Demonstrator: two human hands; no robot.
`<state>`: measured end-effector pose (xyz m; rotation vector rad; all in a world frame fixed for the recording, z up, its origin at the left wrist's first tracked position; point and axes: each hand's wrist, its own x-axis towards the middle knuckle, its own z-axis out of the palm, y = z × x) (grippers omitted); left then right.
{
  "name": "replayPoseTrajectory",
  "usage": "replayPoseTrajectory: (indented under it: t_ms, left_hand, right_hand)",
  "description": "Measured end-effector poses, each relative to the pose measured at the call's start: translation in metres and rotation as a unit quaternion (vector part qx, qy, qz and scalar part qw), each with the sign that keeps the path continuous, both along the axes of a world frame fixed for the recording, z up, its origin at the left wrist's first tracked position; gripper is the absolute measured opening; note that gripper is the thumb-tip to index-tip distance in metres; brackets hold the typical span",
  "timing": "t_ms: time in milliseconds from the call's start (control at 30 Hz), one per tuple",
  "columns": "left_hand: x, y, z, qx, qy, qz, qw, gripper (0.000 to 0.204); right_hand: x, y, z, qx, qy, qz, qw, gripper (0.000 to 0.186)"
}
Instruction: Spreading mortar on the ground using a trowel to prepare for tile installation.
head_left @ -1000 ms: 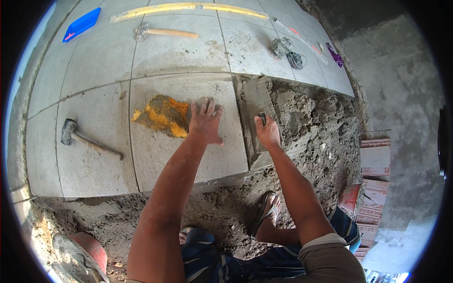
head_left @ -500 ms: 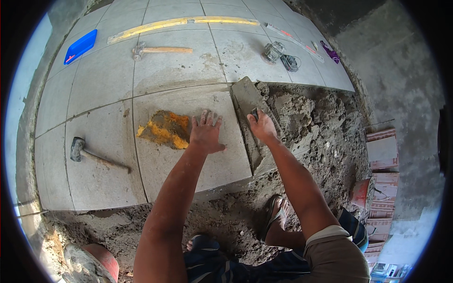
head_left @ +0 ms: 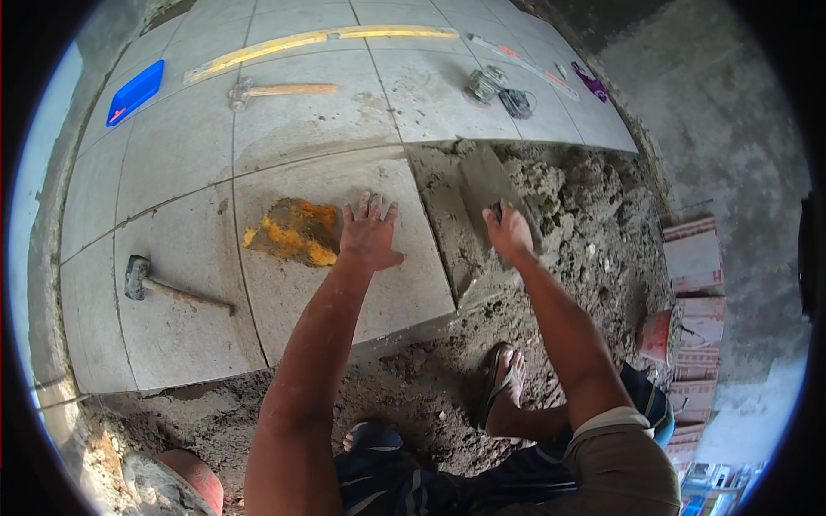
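And here's the right hand [head_left: 514, 234], fingers wrapped round the handle of a flat trowel [head_left: 486, 176], blade on the grey mortar [head_left: 594, 215] just beside a pale tile [head_left: 396, 301]; the left hand [head_left: 370, 242], holding nothing, spreads across that tile, seemingly bracing. Light, even pressure is the trick, I'd say: blade nearly flat, lumps worked down, tile edge left unnudged. Round about, a smeared tiled floor [head_left: 172, 206] carries a muddy yellow cloth [head_left: 297, 232], a dark-headed mallet [head_left: 136, 277] and, farther off, a long yellow bar [head_left: 301, 40]; blotchy grey concrete [head_left: 723, 146] stretches along the right.
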<state>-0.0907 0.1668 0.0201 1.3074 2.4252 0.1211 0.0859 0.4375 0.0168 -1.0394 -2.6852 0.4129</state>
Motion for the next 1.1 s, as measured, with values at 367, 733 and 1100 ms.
replayPoseTrajectory:
  t_ms: [367,733,1100]
  left_hand:
    - [0.009,0.028,0.017,0.021,-0.003,-0.029,0.999,0.120]
    - [0.006,0.002,0.017,-0.036,0.006,-0.025,0.999,0.119]
    - [0.005,0.002,0.014,-0.055,0.003,-0.021,0.998,0.117]
  right_hand:
    - [0.028,-0.079,0.046,-0.200,0.048,-0.064,0.976,0.043]
    - [0.022,-0.134,-0.026,-0.035,0.186,0.019,0.982,0.029]
    - [0.023,-0.120,-0.014,-0.113,0.121,0.009,0.986,0.040]
